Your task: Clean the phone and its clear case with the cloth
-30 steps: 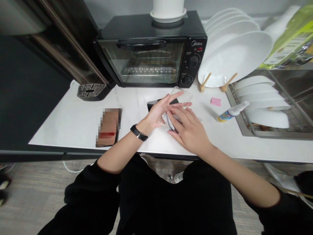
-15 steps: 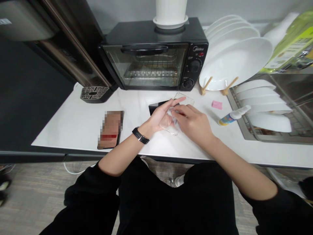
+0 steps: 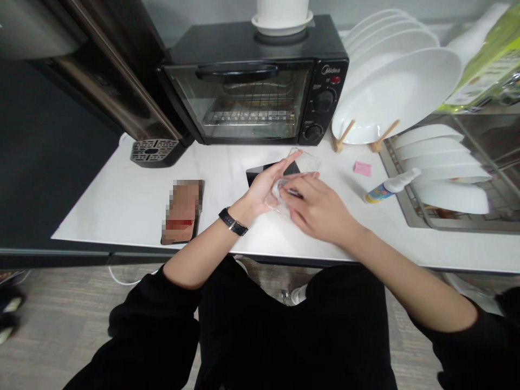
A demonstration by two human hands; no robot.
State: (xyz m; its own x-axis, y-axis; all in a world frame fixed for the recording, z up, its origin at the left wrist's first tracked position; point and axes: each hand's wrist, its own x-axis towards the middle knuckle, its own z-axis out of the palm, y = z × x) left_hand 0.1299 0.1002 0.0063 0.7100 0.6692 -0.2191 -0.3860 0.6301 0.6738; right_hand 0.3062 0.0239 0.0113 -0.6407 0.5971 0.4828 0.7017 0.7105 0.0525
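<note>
A clear phone case [image 3: 307, 160] rests across my left hand [image 3: 260, 192], which grips it from beneath, with the thumb along its edge. My right hand [image 3: 319, 208] pinches a crumpled white wipe [image 3: 279, 188] and presses it against the inner face of the case. Just behind my left hand, a flat black object [image 3: 253, 175], partly covered, lies on the white counter [image 3: 227, 168]. To the left of my forearm a phone [image 3: 182, 211] with a blurred-out screen lies face up near the counter's front edge.
A black toaster oven [image 3: 247, 103] stands at the back, a white pot [image 3: 282, 11] on top. Right of my hands are a small spray bottle [image 3: 384, 189], a pink slip [image 3: 362, 168], racked white plates [image 3: 400, 97] and a dish basket [image 3: 426, 223]. A dispenser's drip tray [image 3: 154, 153] sits left.
My right hand has shifted slightly down and left with the wipe, over the near part of the case. My left hand stays nearly in place, and the view has tilted a little.
</note>
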